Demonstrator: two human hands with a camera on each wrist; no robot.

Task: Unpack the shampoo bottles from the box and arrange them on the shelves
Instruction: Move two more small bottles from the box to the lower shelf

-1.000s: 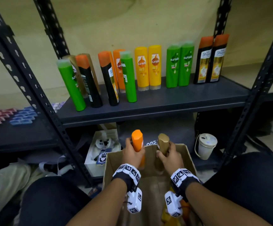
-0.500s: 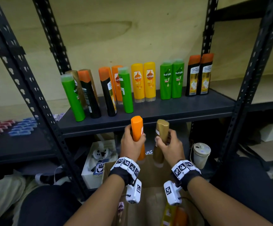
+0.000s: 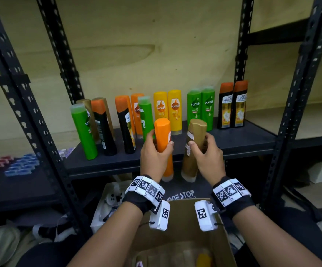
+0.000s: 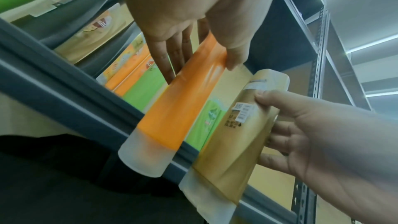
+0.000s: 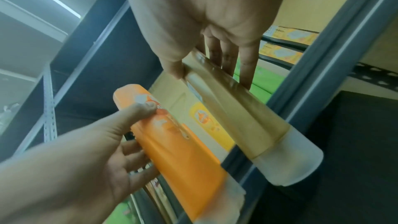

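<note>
The left hand [image 3: 155,153] grips an orange bottle [image 3: 163,149] and the right hand [image 3: 206,155] a gold bottle [image 3: 193,149], both cap-down and held side by side, raised above the box [image 3: 223,234] in front of the shelf [image 3: 233,145], likely so both can be set among the bottles standing there together

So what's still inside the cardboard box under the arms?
Inside the cardboard box, one yellow-orange bottle shows near the bottom edge. The forearms and wrist cameras cover much of the opening, so whether more bottles remain cannot be told.
</note>
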